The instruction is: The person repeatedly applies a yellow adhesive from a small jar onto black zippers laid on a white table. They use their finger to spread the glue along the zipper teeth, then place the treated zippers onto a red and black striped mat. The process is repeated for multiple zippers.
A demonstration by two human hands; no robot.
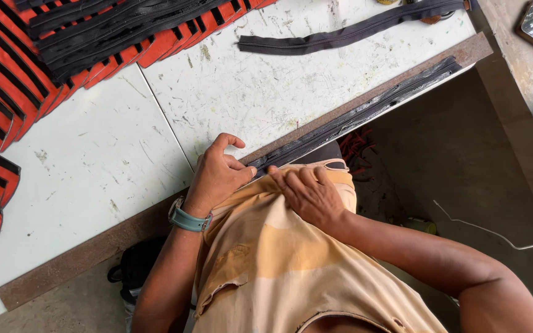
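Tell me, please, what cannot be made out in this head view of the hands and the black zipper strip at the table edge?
- Near end of the black zipper strip: covered by the left hand and right hand.
- Whether either hand pinches the strip: fingertips hidden in the shirt fold.
- Red panels: cut off by the frame's left and top edges.

worn yellow shirt (pixel 279 259), teal wristwatch (pixel 187 219), bare forearms

— What sort of place is this?
— A sewing or bag-making workshop. The white desk (pixel 235 92) is scratched and stained, with a worn wooden edge.
— What else shows it?
— Stacked red fabric pieces with black strips (pixel 13 80) at upper left, loose black zipper lengths (pixel 340 38) at the top, bare concrete floor (pixel 458 160) on the right.
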